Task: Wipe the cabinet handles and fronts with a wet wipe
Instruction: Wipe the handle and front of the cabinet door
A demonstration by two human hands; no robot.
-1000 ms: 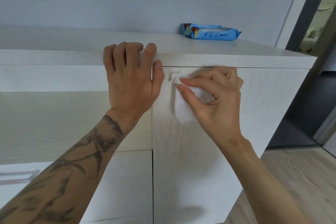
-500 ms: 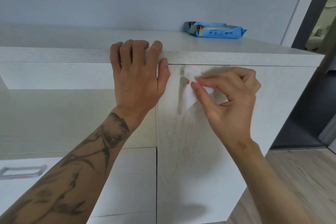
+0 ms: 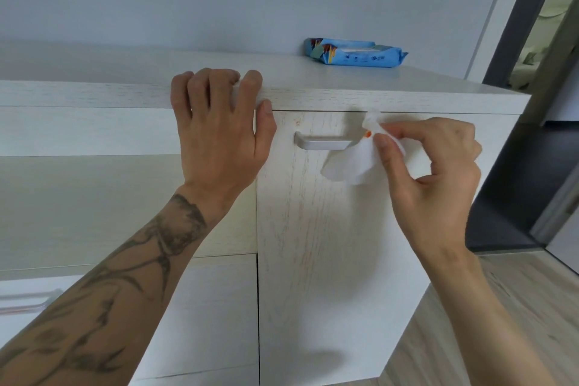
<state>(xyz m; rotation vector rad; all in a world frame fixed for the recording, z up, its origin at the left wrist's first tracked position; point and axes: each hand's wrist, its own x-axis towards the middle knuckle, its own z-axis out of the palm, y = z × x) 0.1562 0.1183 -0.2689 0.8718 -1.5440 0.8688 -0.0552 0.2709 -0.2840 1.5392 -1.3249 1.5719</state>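
A white wood-grain cabinet door [image 3: 332, 244] carries a horizontal silver handle [image 3: 322, 143] near its top. My right hand [image 3: 432, 172] pinches a white wet wipe [image 3: 349, 164] against the handle's right end; the wipe has a small orange mark by my fingertips and hangs down over the door. My left hand [image 3: 219, 131] grips the front edge of the cabinet top [image 3: 360, 91], fingers curled over it, thumb at the door's upper left corner.
A blue pack of wet wipes [image 3: 355, 53] lies on the cabinet top at the back. A drawer front with another handle [image 3: 26, 301] sits at the lower left. A dark doorway [image 3: 532, 150] and wooden floor [image 3: 501, 323] lie to the right.
My right hand has slid the wipe rightward along the handle, from its left end to its right end, uncovering the bar. My left hand has kept its hold on the top edge.
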